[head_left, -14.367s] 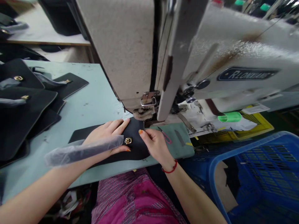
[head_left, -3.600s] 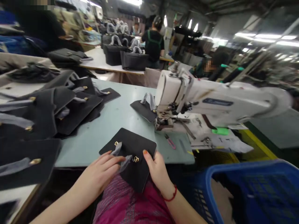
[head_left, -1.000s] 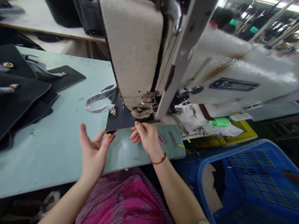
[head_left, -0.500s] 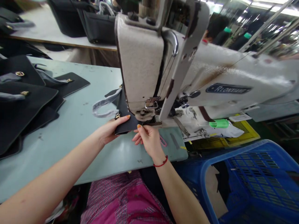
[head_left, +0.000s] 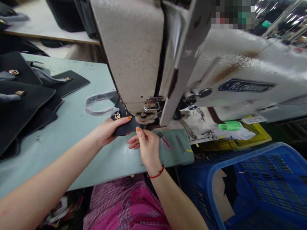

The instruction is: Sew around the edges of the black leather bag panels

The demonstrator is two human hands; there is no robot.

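A black leather panel with a gold clasp and a plastic-wrapped strap lies under the presser foot of a large white sewing machine. My left hand grips the panel's near edge, thumb on top. My right hand pinches the same edge just right of it, close to the presser foot. Most of the panel is hidden behind the machine head.
A stack of black panels with gold clasps fills the left of the pale green table. Pink thread snips lie by the right hand. A blue plastic crate stands low at the right, a yellow tray behind it.
Since a second ago my left hand came forward from open above the table and closed on the panel's near edge. My right hand stays pinched at the edge.
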